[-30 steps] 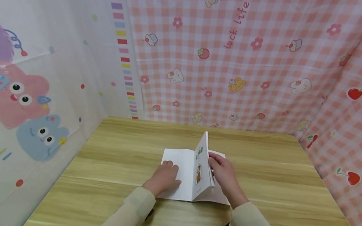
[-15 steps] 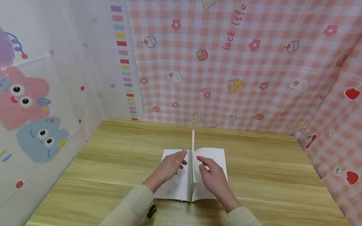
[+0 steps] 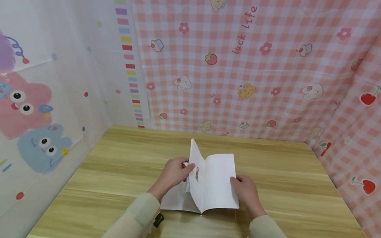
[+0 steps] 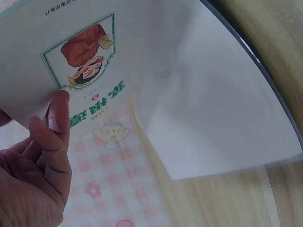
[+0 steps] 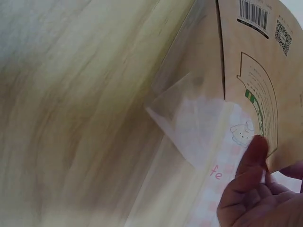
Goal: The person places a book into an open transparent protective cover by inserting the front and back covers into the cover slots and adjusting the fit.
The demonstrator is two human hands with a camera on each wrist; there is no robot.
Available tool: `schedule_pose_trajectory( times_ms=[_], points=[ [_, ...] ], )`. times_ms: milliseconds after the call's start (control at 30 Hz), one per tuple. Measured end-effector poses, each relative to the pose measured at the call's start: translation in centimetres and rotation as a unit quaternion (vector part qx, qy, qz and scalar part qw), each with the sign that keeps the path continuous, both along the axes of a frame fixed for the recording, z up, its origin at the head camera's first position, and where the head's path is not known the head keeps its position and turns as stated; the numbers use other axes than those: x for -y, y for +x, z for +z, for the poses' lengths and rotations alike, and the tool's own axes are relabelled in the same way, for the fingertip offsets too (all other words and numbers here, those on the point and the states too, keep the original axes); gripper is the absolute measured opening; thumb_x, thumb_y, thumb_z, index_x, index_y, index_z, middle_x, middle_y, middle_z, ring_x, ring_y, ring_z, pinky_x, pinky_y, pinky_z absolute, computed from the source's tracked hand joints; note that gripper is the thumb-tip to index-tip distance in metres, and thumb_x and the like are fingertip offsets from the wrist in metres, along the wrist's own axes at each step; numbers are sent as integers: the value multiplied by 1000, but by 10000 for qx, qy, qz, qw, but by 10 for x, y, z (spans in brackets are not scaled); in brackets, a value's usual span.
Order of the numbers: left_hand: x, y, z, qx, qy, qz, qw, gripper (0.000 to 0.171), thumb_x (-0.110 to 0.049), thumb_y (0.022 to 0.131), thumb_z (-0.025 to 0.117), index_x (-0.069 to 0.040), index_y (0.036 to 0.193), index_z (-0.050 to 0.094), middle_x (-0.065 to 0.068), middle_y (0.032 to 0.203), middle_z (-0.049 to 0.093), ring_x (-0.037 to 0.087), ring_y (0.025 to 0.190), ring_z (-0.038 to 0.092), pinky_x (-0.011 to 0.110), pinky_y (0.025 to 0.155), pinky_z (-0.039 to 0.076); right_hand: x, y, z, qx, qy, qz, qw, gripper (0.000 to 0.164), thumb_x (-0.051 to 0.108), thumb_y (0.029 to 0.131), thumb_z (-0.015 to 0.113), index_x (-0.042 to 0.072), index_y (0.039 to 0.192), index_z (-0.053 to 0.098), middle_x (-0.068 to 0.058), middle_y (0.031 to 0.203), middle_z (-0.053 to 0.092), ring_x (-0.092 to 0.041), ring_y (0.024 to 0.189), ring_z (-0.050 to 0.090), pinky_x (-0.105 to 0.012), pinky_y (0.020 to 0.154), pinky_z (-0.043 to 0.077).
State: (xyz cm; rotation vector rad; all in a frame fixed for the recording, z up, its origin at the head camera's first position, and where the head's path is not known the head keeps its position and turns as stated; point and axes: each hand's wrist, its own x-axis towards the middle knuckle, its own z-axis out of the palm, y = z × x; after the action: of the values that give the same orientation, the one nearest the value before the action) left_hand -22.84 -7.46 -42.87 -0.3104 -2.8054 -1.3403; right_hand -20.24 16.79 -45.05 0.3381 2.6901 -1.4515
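An open book (image 3: pixel 220 181) stands partly raised off the table, spine toward its middle. My left hand (image 3: pixel 174 172) pinches the upright block of pages by its outer edge, thumb on the near face. In the left wrist view, a title page (image 4: pixel 28 61) with green characters and a framed figure in red shows beside the fingers; a blank white inner cover (image 4: pixel 208 104) spreads to its right. At the book's right edge, my right hand (image 3: pixel 246 191) pinches the lifted white leaf and cover. Its tan back cover (image 5: pixel 232 38) with a barcode appears in the right wrist view.
Under the book lies a wood-grain table (image 3: pixel 291 174). A clear plastic flap (image 5: pixel 182 125) hangs beside the back cover. Pink checked cloth (image 3: pixel 231 74) hangs behind the table, and a white printed cloth (image 3: pixel 84 56) hangs on the left.
The page block has swung from right to upright, then leftward. My left hand has left the flat left side and taken the pages; my right hand has let them go and taken the right edge.
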Motion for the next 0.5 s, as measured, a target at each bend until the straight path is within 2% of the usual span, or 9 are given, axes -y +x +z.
schedule_pose_trajectory(
  times_ms=[67, 100, 233, 367, 500],
  points=[
    [2, -1, -2, -302, -80, 118, 9994, 28, -22, 91, 60, -3, 108, 71, 8, 64, 69, 8, 47, 55, 24, 43, 46, 2, -1, 0, -107, -39, -92, 9999, 32, 18, 96, 50, -7, 103, 68, -22, 95, 67, -30, 83, 56, -41, 73, 48],
    [4, -2, -4, -415, -125, 192, 9989, 26, -19, 90, 61, -2, 106, 72, 8, 64, 70, 7, 48, 55, 24, 44, 46, 2, -1, 0, -141, -104, -118, 9998, 32, 18, 96, 49, -7, 103, 68, -22, 96, 67, -29, 84, 56, -41, 74, 48],
    [10, -3, -8, -694, -326, 409, 9962, 24, -13, 88, 63, 1, 104, 72, 11, 69, 71, 11, 56, 56, 30, 52, 50, 6, -1, 4, -160, -599, -160, 9979, 37, 15, 98, 44, -10, 118, 62, -28, 112, 63, -34, 98, 56, -50, 84, 49],
    [17, -3, -12, -620, -424, 439, 9962, 26, -9, 88, 61, 3, 108, 71, 17, 80, 75, 19, 66, 63, 39, 61, 55, 8, -3, 6, -127, -1022, -155, 9946, 42, 13, 98, 41, -14, 127, 53, -34, 126, 55, -38, 114, 50, -56, 97, 44],
    [22, -3, -18, -297, -373, 393, 9981, 28, -6, 90, 58, 6, 112, 69, 22, 95, 74, 24, 78, 66, 44, 71, 57, 8, -7, 6, -209, -1116, -208, 9933, 42, 14, 99, 42, -14, 129, 52, -35, 132, 51, -40, 123, 44, -56, 106, 34]
  ],
)
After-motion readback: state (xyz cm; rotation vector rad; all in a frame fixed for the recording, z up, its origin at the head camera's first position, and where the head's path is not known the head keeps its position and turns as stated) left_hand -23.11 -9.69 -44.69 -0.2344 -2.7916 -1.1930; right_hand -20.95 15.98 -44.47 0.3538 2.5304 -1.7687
